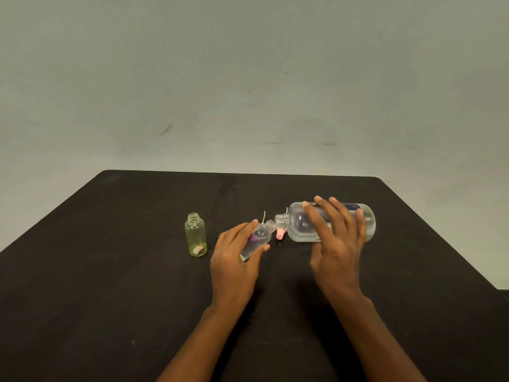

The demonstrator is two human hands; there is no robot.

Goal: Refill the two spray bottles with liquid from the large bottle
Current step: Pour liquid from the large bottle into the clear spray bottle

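Two bare forearms reach in from the near edge over the dark table point(110, 285). Left hand point(235, 255) grips the small clear spray bottle point(259, 237), fingers and thumb curled round its body; bottle uncapped, tilted, neck up and to the right. Right hand point(337, 244) grips the large bottle point(298, 224) from above, fingers spread over its label; bottle lies nearly level, raised off the table, open mouth pointing left. The two mouths meet; touching or a hair apart, cannot tell. Pink spray head point(280, 234) on the table just below the mouths. Farther left, apart from the left hand, the green spray bottle point(195, 235) stands upright, uncapped, something pinkish at its bottom. Beyond, a plain pale wall point(248, 78).
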